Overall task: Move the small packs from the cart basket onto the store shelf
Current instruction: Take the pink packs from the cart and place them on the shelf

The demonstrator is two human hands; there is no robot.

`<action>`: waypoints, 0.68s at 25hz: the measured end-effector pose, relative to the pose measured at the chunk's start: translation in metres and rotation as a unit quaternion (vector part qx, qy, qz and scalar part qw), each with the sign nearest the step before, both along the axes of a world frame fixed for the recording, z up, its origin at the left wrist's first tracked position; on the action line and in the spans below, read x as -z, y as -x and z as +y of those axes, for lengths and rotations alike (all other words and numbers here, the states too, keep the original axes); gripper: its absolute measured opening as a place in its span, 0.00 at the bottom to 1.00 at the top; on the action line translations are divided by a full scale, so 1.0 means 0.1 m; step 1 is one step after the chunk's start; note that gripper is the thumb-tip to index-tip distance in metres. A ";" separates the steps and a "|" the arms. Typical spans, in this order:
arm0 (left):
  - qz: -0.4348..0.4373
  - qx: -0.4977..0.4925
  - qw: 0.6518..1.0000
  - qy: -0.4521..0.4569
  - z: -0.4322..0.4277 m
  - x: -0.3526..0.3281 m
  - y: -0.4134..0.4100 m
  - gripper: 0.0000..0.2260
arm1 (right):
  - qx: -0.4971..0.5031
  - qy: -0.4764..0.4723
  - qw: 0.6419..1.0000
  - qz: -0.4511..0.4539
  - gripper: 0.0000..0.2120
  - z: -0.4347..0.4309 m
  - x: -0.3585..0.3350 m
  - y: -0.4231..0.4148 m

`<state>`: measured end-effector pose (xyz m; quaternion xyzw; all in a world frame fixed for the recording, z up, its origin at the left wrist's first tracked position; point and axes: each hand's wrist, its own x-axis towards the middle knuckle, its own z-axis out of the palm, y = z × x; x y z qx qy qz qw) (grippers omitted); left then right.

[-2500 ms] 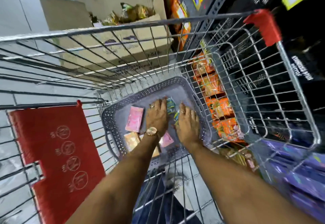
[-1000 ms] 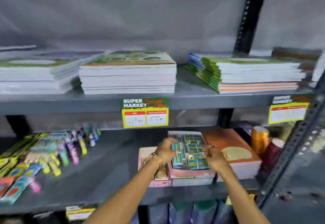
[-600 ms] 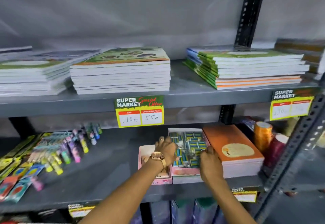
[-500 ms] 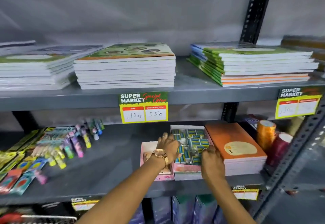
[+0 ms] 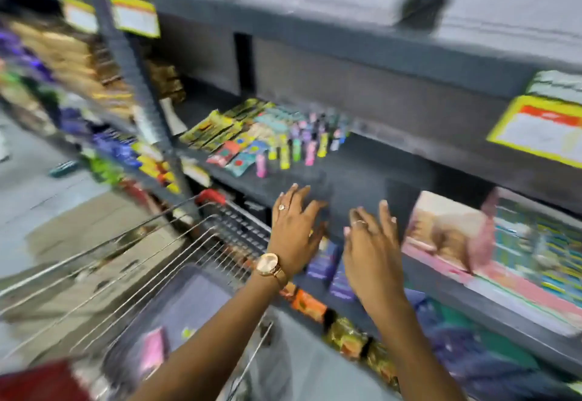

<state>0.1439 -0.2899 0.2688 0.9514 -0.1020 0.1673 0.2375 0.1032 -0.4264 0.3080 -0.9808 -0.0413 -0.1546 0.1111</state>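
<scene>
A: Nearest first. What's left in the wire shopping cart (image 5: 132,262)?
B: The grey perforated plastic basket (image 5: 195,299) sits in the cart bed. One flat pink pack (image 5: 153,351) lies on its floor, plus a small greenish speck I can't resolve. Blur is heavy. Red plastic child-seat flap (image 5: 37,381) at bottom edge.

A: Hands?
B: Left hand (image 5: 294,232), with ring and rose-gold wristwatch (image 5: 267,264), has fingers spread and is carrying nothing. Right hand (image 5: 371,243) is the same: splayed, palm down, nothing in it. Both hover in front of the dark grey metal shelf (image 5: 362,180), neither touching it as far as I can tell.

A: Why there?
B: My read: between loads. Both empty and over the cart side, so likely heading to the basket for the remaining packs.

A: And on the shelf?
B: Right of the hands, a shallow pink card tray of small blue-green packs (image 5: 541,243), tight rows, lying flat. Open tray keeps small slippery packs from scattering. A second pink tray (image 5: 450,230) lies just left of it, contents smeared.

A: Farther back?
B: Flat glossy sachets (image 5: 233,136) fanned out, then small pastel bottles (image 5: 302,145) standing upright in rows. Yellow-bordered price tag (image 5: 541,132) on the shelf edge above.
</scene>
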 end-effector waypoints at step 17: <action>0.478 -0.466 0.711 0.221 2.91 3.15 1.93 0.28 | -0.170 0.189 0.774 0.579 0.29 3.24 3.33 0.14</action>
